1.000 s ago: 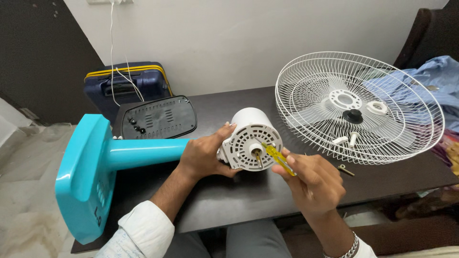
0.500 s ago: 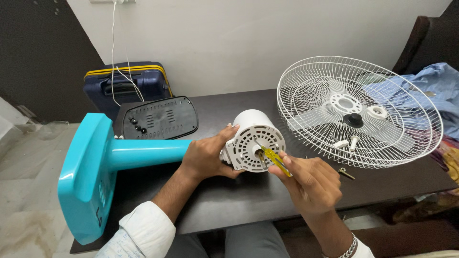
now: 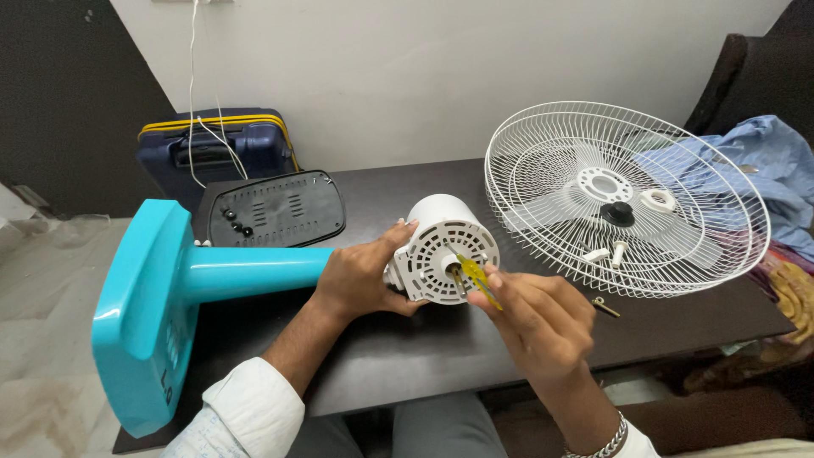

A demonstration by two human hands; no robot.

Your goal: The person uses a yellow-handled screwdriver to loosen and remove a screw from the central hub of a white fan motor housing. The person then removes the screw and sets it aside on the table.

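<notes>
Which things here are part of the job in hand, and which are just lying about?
In hand:
- white round fan motor housing, steadied by the left hand
- yellow-handled screwdriver, tip at the housing's face, in the right hand
- turquoise plastic fan stand

Lying about:
- white wire fan guard
- black oval base cover
- navy suitcase
- blue cloth

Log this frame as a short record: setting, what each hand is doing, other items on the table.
setting: dark table by a white wall
left hand: grips the white motor housing of a teal fan stand lying on its side
right hand: holds a yellow screwdriver, tip at the housing's face
on table: white wire guard, black cover, loose screw
behind table: blue suitcase
</notes>
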